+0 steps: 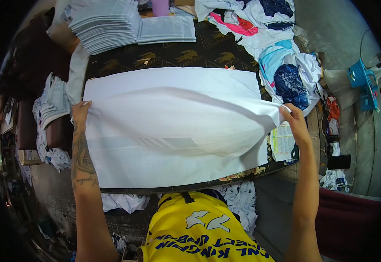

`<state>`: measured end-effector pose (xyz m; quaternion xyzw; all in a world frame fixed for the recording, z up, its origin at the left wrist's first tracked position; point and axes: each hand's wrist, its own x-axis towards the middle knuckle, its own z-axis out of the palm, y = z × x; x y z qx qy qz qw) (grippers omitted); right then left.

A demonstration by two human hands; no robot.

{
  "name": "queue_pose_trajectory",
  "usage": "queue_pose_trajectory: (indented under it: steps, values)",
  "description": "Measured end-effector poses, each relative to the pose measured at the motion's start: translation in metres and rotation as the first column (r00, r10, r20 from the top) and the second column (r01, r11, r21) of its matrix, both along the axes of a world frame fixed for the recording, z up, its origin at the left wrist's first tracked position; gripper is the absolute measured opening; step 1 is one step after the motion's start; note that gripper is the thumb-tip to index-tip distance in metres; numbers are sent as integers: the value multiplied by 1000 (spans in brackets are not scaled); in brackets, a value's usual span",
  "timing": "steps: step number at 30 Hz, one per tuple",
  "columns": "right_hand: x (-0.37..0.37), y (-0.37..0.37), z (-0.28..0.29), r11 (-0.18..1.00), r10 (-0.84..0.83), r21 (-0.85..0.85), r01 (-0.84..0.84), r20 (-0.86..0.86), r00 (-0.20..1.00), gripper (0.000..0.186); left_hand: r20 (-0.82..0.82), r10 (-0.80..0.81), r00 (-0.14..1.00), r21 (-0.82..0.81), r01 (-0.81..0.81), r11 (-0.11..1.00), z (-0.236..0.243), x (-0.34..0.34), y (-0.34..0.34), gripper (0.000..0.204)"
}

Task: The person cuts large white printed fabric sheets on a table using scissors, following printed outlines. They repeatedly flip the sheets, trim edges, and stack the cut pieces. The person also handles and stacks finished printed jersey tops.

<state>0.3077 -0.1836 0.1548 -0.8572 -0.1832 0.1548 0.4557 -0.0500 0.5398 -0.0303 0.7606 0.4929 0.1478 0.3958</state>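
Observation:
A large white cloth [155,113] is spread over the dark table, its middle billowing and a faint grey striped patch showing through near the centre. At the cloth's left edge my left hand [81,110] pinches it between thumb and fingers. My right hand [293,115] grips the opposite edge, pulling the fabric into folds that rise toward the fingers. Both arms are stretched apart, and the cloth is drawn between them.
A tall stack of folded pale cloths [105,26] stands at the back left, beside a lower folded pile [166,29]. Crumpled garments [286,74] lie along the right. A printed sheet [283,142] and dark scissors handles [294,151] are near my right forearm. A blue plastic stool [362,83] stands far right.

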Motion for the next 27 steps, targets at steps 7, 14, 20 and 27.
queue_pose_trajectory:
  steps: [7,14,20,27]
  values:
    - [54,29,-105,965,-238,-134,224,-94,967,31,-10,78,997,304,-71,950,-66,68,19,42]
    - [95,47,-171,927,-362,-121,355,-47,931,34,-169,84,982,379,-13,925,-51,98,20,46]
    - [115,68,-173,906,-353,-257,336,-23,935,41,-185,60,981,414,22,910,-52,111,38,44]
    - [30,12,-137,898,-173,-342,278,305,936,25,34,-164,986,292,147,945,-18,128,-165,57]
